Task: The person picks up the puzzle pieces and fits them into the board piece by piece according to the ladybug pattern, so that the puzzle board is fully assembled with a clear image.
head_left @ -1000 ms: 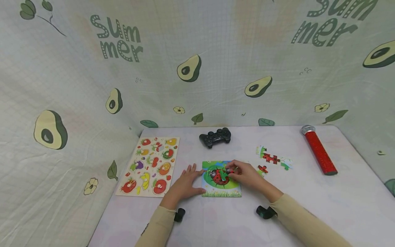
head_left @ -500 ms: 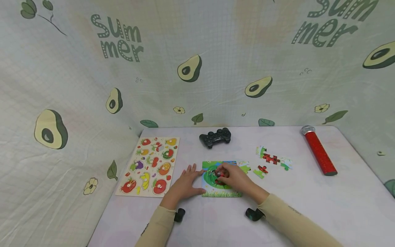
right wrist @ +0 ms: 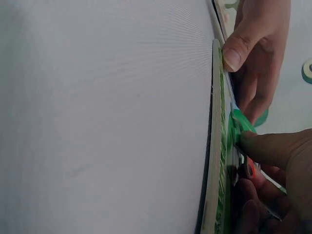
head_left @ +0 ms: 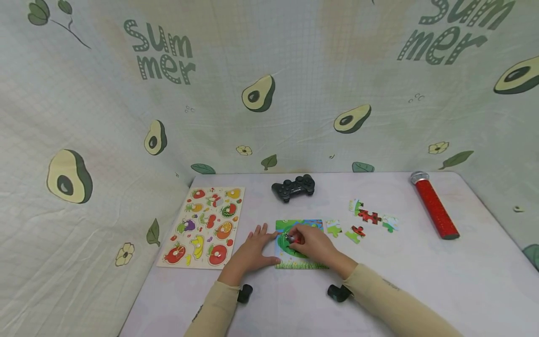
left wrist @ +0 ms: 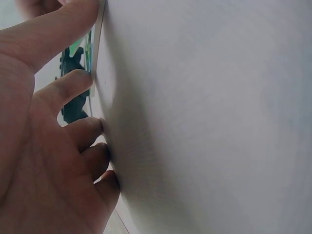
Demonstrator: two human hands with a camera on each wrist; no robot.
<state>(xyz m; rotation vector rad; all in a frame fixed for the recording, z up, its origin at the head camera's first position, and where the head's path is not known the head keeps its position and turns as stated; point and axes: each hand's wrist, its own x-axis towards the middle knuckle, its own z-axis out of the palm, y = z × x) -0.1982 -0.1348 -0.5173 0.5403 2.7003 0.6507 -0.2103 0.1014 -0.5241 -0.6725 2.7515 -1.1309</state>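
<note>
A square ladybug jigsaw board (head_left: 300,265), with a grass strip along its near edge, lies flat on the table. My left hand (head_left: 254,248) rests at its left side, fingers spread, thumb and forefinger at the board's edge. Over the middle of the board my right hand (head_left: 315,244) pinches a jigsaw piece (head_left: 297,238) with red and dark print, mostly covered by the fingers. Green and red parts of the piece (right wrist: 250,166) show between thumb and fingers in the right wrist view. The right hand covers much of the ladybug picture.
Several loose jigsaw pieces (head_left: 369,216) lie right of the board, the nearest piece (head_left: 334,228) close to its edge. A fruit puzzle board (head_left: 202,229) is at left, a black game controller (head_left: 294,187) behind, and a red glittery microphone (head_left: 437,206) at far right.
My right hand has moved left from the board's right side to its middle with the pinched jigsaw piece, uncovering loose pieces at right. The left hand has stayed in place.
</note>
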